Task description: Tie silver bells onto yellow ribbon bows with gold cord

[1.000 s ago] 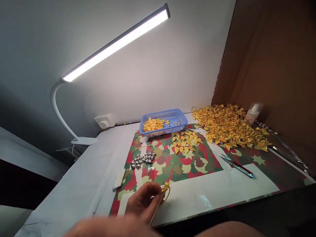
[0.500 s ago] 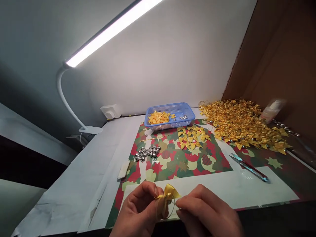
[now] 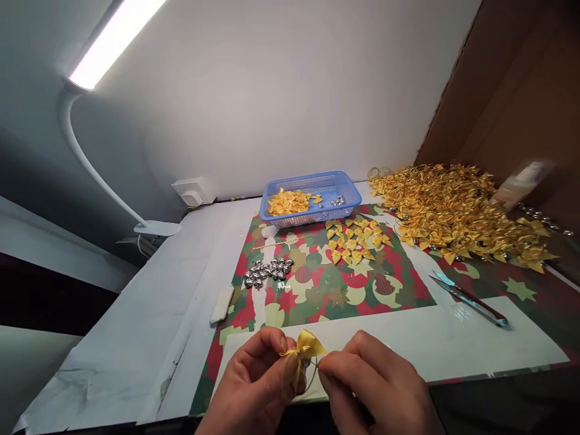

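Observation:
My left hand (image 3: pixel 260 377) pinches a yellow ribbon bow (image 3: pixel 310 342) between thumb and fingers at the front edge of the table. A small silver bell (image 3: pixel 307 362) shows partly at the bow's knot, the rest of it hidden by cord and fingers. From the knot a thin gold cord (image 3: pixel 313 380) curves out in a loop. My right hand (image 3: pixel 378 383) is closed, thumb against forefinger, on that cord just right of the bow. Beyond the hands lie a cluster of silver bells (image 3: pixel 268 272) and several loose yellow bows (image 3: pixel 356 241).
A blue basket (image 3: pixel 312 217) holds bows and bells. At right are a heap of finished-looking gold bows (image 3: pixel 457 211), thread snips (image 3: pixel 471 299) and a spray bottle (image 3: pixel 521 184). A clip lamp (image 3: pixel 97 172), white pad (image 3: pixel 222 305) and gold cord piece (image 3: pixel 281 243) are left of centre.
The camera view has shifted, moving the lamp left in the picture. Both hands keep their hold; the right hand sits slightly closer to the bow, and the cord loop has shifted a little.

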A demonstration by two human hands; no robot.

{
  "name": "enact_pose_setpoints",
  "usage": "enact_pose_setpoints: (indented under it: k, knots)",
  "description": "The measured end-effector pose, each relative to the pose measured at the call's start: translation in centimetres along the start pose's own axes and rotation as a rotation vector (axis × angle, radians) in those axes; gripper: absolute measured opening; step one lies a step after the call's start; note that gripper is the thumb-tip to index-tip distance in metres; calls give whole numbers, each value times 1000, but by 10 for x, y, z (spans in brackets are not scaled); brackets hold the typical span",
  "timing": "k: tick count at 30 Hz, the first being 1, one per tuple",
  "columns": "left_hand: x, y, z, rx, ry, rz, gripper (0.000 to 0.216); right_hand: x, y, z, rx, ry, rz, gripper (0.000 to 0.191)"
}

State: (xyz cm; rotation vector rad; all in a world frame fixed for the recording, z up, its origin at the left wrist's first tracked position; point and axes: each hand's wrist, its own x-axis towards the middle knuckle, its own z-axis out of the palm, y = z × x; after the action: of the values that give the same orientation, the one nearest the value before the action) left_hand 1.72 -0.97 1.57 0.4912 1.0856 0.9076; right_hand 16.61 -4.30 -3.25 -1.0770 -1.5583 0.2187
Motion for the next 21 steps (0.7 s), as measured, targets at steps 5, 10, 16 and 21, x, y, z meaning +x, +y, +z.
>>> enact_pose_setpoints:
  k: [5, 10, 16, 21]
  knots:
    - [4, -2, -6, 34, -33, 11, 24, 1, 1, -2, -22, -22, -7, 17]
    - [6, -3, -7, 39, -49, 12, 23, -1, 1, -4, -21, -39, 1, 16]
    - [7, -3, -5, 44, -56, 13, 22, 0, 1, -5, -24, -46, 4, 16]
    - [6, -3, -7, 57, -58, 7, 23, 0, 2, -5, -23, -54, 10, 15]
